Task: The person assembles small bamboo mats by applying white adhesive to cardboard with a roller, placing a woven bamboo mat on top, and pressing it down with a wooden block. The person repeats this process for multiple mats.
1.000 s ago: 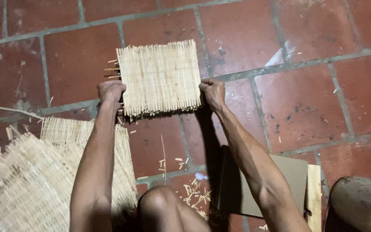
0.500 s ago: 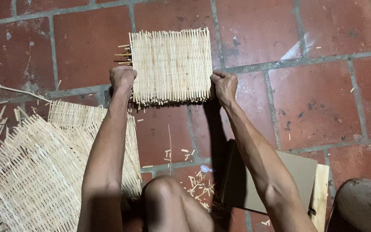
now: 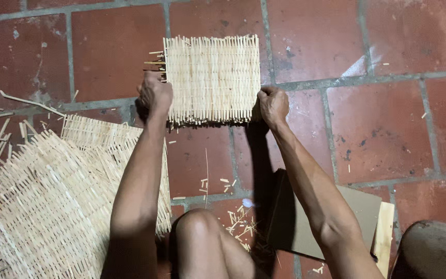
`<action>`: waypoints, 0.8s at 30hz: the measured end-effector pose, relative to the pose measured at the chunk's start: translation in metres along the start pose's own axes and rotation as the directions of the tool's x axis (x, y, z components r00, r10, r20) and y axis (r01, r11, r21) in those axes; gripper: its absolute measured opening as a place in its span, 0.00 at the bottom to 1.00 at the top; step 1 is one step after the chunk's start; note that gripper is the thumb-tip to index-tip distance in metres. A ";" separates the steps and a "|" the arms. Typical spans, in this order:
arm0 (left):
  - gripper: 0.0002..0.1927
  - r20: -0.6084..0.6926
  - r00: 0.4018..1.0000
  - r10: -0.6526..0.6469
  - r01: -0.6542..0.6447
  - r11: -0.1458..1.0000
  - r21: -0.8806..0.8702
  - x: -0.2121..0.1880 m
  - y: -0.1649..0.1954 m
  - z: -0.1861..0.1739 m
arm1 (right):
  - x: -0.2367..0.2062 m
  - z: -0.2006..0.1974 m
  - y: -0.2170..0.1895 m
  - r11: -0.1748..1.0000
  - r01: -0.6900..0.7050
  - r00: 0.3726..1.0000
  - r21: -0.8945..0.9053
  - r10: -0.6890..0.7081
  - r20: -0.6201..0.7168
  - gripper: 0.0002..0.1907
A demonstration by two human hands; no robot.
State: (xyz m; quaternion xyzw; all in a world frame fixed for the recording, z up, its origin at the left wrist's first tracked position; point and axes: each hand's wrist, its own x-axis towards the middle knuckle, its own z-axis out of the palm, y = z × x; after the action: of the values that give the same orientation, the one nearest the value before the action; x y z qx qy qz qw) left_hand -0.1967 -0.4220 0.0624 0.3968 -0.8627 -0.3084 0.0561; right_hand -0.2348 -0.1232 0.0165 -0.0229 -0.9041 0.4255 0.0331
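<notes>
a: on the tiled floor (image 3: 388, 124), we see the woven mat (image 3: 212, 77) flat, between both hands.
b: agreed. left hand (image 3: 155, 94) and right hand (image 3: 273, 105) fingers clamped on its near corners, splints pointing away from us.

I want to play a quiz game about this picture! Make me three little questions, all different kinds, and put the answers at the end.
1. True or false: the woven mat is held by only one hand.
2. Pick one: the pile of woven mats lies on the person's (a) left side, (b) right side.
3. Fill in: the floor is made of red ____.

Key
1. False. The left hand grips its left edge and the right hand grips its lower right corner.
2. (a) left side.
3. Tiles.
</notes>
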 end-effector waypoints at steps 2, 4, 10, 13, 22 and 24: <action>0.16 -0.090 0.974 0.207 -0.196 0.973 0.122 -0.008 0.003 -0.003 | 0.000 -0.003 -0.003 0.998 0.053 0.998 -0.032 -0.054 -0.036 0.20; 0.11 -0.010 0.982 0.190 -0.187 0.972 0.145 -0.012 0.004 -0.004 | 0.001 -0.005 -0.005 0.997 0.076 0.997 -0.019 -0.076 0.014 0.23; 0.11 -0.009 0.889 0.458 -0.446 0.869 0.213 -0.002 -0.011 0.008 | 0.009 -0.011 -0.007 0.992 0.042 0.974 -0.122 -0.014 0.226 0.18; 0.09 -0.036 0.868 0.495 -0.471 0.844 0.258 0.000 -0.010 0.009 | 0.013 -0.015 -0.007 0.984 0.116 0.963 -0.135 -0.078 0.256 0.19; 0.20 0.050 0.884 0.465 -0.466 0.865 0.185 -0.020 -0.005 -0.009 | 0.004 -0.021 -0.022 0.973 0.142 0.964 -0.180 -0.095 0.248 0.18; 0.20 0.074 0.888 0.454 -0.459 0.868 0.190 -0.021 -0.005 -0.009 | 0.004 -0.021 -0.027 0.962 0.170 0.967 -0.212 -0.121 0.226 0.18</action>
State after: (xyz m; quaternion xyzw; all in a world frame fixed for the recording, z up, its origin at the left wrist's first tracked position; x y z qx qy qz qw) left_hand -0.1758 -0.4139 0.0698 0.1813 -0.9595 -0.2021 0.0752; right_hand -0.2371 -0.1243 0.0506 0.0853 -0.9448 0.3144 -0.0347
